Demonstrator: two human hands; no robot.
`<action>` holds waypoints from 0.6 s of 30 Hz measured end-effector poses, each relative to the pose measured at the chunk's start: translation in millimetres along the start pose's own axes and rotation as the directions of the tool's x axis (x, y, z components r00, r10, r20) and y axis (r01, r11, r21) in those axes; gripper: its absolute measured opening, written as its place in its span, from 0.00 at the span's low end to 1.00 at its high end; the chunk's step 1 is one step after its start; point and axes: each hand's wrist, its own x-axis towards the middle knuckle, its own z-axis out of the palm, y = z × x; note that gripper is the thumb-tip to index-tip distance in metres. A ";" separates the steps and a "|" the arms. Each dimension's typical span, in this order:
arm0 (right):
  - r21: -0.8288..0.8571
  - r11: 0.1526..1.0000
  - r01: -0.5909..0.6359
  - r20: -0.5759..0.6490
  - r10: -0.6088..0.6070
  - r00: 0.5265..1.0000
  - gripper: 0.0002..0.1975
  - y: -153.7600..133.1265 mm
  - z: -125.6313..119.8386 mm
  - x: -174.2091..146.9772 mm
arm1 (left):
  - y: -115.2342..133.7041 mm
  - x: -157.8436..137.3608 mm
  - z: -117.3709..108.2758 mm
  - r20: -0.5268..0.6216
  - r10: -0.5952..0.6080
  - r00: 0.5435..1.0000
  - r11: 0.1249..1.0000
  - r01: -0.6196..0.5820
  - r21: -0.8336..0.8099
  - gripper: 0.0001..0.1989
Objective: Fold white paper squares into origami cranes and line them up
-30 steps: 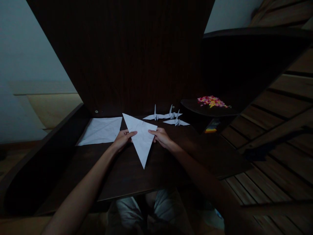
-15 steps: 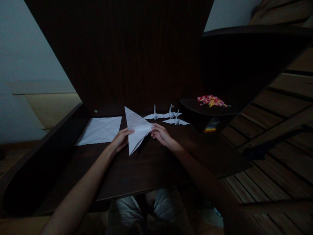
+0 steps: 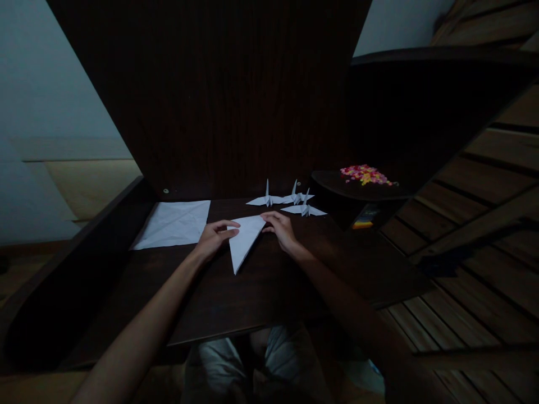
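A folded white sheet of paper (image 3: 245, 237), now a small triangle with one point toward me, is held between my two hands just over the dark desk. My left hand (image 3: 214, 238) grips its left corner, thumb and fingers closed on the edge. At the upper right corner, my right hand (image 3: 279, 229) pinches the paper between thumb and fingers. Behind it stand three white paper cranes: a left crane (image 3: 268, 199), a back right crane (image 3: 296, 197) and a front right crane (image 3: 305, 210).
A creased white sheet (image 3: 174, 224) lies flat at the left, beside the raised side panel (image 3: 80, 258). On the right, a small shelf (image 3: 332, 184) bears a pile of pink, red and yellow bits (image 3: 367, 174). The desk's dark back panel (image 3: 219, 95) rises behind.
The paper's upper point has been folded down, so the wide triangle is now about half as large. My left hand has shifted slightly right with its edge; the right hand stays at its corner.
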 end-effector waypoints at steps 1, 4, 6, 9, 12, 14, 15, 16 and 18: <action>-0.116 0.991 0.063 -0.019 -0.066 0.998 0.13 1.0 0.2 -0.7 | -1.4 0.1 0.5 -0.006 0.051 0.999 0.995 -0.050 0.086 0.12; -0.492 0.833 0.253 0.032 -0.274 0.961 0.17 4.1 1.9 -5.5 | -4.7 1.2 0.4 0.029 0.181 0.983 0.939 -0.182 0.293 0.10; -0.641 0.683 0.350 0.167 -0.321 0.932 0.22 6.9 5.0 -10.0 | -7.7 2.5 -0.2 0.064 0.239 0.969 0.896 -0.246 0.371 0.08; -0.673 0.558 0.486 0.424 -0.248 0.871 0.25 13.0 12.2 -16.3 | -14.9 4.5 -0.9 0.135 0.316 0.939 0.775 -0.338 0.534 0.09; -0.684 0.475 0.553 0.553 -0.157 0.818 0.27 19.2 18.8 -20.4 | -23.9 5.5 0.0 0.263 0.355 0.897 0.591 -0.433 0.680 0.15; -0.718 0.431 0.546 0.563 -0.101 0.820 0.29 21.8 21.2 -21.9 | -29.9 5.5 1.8 0.348 0.329 0.878 0.495 -0.474 0.729 0.20; -0.734 0.413 0.539 0.560 -0.080 0.824 0.29 22.4 21.7 -22.4 | -32.7 5.2 2.9 0.385 0.305 0.871 0.459 -0.489 0.742 0.22; -0.745 0.398 0.535 0.560 -0.064 0.826 0.29 22.7 21.9 -22.7 | -35.2 4.9 3.7 0.432 0.272 0.860 0.427 -0.510 0.747 0.23; -0.755 0.374 0.538 0.567 -0.039 0.823 0.28 22.6 21.6 -22.7 | -38.8 3.7 4.3 0.510 0.196 0.838 0.377 -0.544 0.749 0.25</action>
